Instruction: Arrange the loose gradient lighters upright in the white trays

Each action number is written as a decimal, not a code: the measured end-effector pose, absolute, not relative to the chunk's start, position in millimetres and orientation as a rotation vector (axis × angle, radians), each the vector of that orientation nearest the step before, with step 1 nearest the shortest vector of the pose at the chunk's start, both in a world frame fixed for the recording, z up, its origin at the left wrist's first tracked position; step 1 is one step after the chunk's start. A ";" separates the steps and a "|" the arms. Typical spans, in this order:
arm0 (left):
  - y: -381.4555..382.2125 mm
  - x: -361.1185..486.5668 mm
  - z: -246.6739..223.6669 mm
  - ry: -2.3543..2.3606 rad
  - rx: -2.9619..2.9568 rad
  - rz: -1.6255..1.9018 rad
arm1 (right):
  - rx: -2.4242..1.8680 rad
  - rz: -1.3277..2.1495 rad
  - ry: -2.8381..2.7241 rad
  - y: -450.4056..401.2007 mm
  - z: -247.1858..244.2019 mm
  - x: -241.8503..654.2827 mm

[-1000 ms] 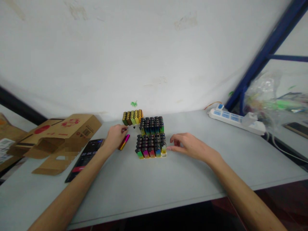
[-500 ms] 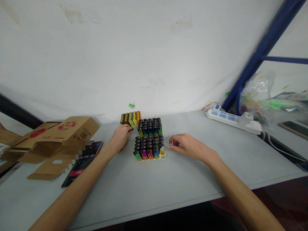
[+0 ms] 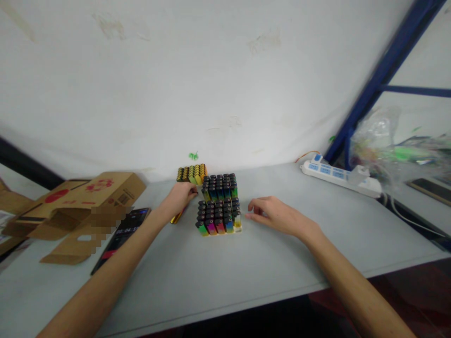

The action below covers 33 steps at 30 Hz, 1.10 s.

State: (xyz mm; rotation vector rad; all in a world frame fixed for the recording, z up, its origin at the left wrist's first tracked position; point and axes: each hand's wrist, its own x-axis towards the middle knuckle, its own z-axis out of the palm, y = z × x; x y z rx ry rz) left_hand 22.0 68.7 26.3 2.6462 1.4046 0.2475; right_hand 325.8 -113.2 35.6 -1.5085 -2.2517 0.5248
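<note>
Two blocks of black-topped lighters stand upright at the table's middle. The front block (image 3: 218, 218) has green, pink, red and blue bodies in a pale tray; the back block (image 3: 220, 187) shows yellow, blue and green ones. My left hand (image 3: 179, 197) is closed just left of the back block, its fingertips pinched together over something too small to make out. Beneath its palm lies a thin gold-coloured piece (image 3: 177, 217), partly hidden. Behind that hand stands a block of gold-topped lighters (image 3: 192, 174). My right hand (image 3: 276, 215) hovers right of the front block, touching nothing, fingers loosely curled and thumb apart.
An open cardboard box (image 3: 105, 188) lies at the left, beside a phone (image 3: 121, 237) near my left forearm. A white power strip (image 3: 340, 177) with a plug and cable sits at the right rear. Beyond a blue metal post (image 3: 369, 75) is a clear plastic bag (image 3: 377, 131).
My left hand has shifted slightly right, toward the back block, and more of the gold-coloured piece shows under it. My right hand has stayed almost still.
</note>
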 end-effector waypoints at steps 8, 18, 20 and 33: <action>68.0 25.2 27.6 1.334 2.629 0.286 | -1.512 0.528 -2.257 -112.9 34.4 326.8; 58.2 11.6 34.6 1.326 2.616 0.457 | -1.514 0.523 -2.255 -114.1 35.8 326.9; 53.3 2.2 36.9 1.369 2.628 0.421 | -1.516 0.513 -2.267 -114.2 35.9 327.3; 25.6 -10.6 13.7 1.427 2.616 0.491 | -1.529 0.462 -2.005 -106.4 6.7 305.9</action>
